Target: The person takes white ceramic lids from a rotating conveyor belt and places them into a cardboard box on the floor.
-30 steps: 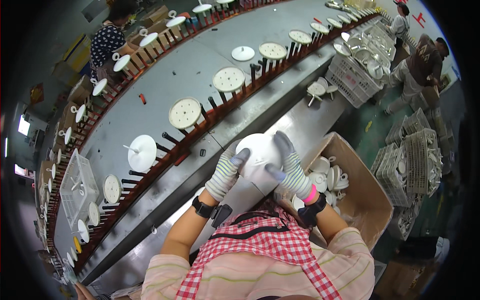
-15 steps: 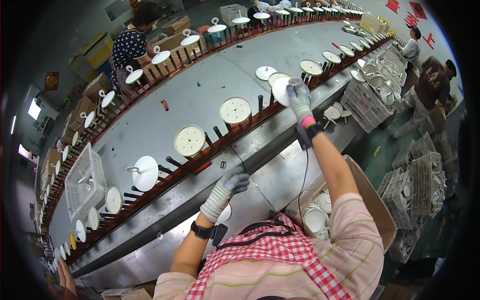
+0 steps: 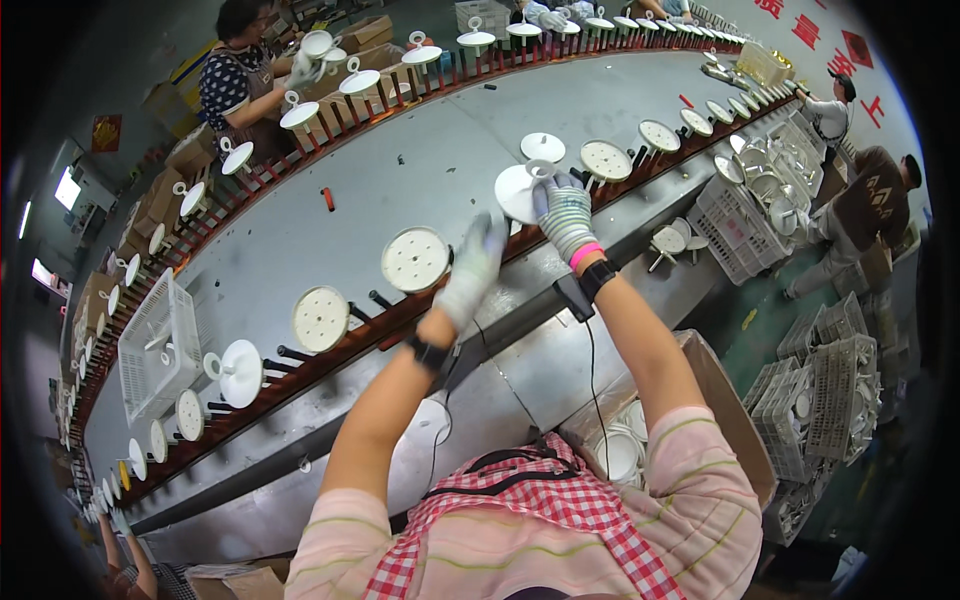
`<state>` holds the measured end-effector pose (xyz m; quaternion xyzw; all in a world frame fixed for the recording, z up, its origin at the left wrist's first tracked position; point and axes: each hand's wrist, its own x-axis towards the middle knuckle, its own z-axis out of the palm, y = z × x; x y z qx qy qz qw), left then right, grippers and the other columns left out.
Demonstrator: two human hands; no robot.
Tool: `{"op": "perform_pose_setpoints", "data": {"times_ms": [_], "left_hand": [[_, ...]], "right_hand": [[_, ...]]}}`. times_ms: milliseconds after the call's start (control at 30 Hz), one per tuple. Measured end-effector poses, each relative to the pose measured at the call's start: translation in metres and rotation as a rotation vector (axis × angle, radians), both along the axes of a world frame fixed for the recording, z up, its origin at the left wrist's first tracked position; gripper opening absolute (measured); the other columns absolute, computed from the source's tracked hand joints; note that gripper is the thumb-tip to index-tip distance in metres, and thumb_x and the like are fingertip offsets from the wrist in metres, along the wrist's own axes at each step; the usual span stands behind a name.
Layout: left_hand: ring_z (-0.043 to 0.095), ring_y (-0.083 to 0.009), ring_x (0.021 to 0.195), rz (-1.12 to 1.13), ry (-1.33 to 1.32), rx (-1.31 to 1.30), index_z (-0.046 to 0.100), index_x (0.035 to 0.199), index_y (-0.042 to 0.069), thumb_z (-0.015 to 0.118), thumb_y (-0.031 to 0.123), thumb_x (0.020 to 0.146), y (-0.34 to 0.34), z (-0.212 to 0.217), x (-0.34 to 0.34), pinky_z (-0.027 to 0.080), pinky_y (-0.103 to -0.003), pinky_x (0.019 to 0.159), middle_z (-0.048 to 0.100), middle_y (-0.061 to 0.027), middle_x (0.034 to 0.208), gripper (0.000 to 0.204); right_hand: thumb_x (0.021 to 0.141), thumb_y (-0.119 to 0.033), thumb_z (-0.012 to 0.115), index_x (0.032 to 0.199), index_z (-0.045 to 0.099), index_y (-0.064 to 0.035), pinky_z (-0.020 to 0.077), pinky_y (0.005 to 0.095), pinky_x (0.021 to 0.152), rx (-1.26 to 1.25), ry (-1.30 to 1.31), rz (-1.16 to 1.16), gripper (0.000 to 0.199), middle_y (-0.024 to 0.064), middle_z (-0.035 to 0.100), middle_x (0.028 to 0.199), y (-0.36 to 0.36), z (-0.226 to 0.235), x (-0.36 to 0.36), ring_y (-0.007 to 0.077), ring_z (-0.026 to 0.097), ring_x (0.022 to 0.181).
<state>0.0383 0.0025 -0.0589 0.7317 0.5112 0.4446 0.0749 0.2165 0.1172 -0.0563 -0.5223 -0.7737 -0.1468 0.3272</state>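
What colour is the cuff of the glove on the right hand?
Pink, on the grey striped glove of the right hand; head view shows it.

I see both my arms stretched forward and up, bare forearms, each with a dark wristband. My right hand (image 3: 566,215), gloved, has its fingers curled closed in a grip. My left hand (image 3: 472,265), also gloved, sits just beside and below it, fingers loosely extended.

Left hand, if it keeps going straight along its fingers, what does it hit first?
Probably the white disc that the right hand holds: the left hand points up-right toward it. Depth is unclear; it might pass under it onto the grey conveyor.
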Motion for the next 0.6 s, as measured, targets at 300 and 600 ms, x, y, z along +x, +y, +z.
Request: {"op": "perform_pose_setpoints", "data": {"times_ms": [300,600], "left_hand": [[0.05,-0.0408,0.116,0.45,-0.123,-0.817,0.058,0.116,-0.003,0.028,0.053,0.09,0.162,0.007,-0.016,0.04,-0.041,0.097,0.057,-0.0267,0.116,0.069],[0.061,-0.0367,0.098,0.234,0.737,-0.41,0.067,0.092,-0.001,0.049,0.032,0.087,0.142,0.003,-0.041,0.047,-0.043,0.086,0.064,-0.0235,0.1,0.038]], "right_hand": [[0.085,-0.022,0.053,0.107,0.06,-0.0069,0.0451,0.0441,0.085,-0.669,0.283,0.216,0.028,0.0232,0.059,0.108,0.022,0.026,-0.065,0.0406,0.055,0.102],[0.084,-0.041,0.05,0.108,0.067,-0.0102,0.0475,0.0414,0.087,-0.902,0.026,0.115,0.043,0.0187,0.062,0.113,0.072,0.008,-0.087,0.0353,0.059,0.105]]}}
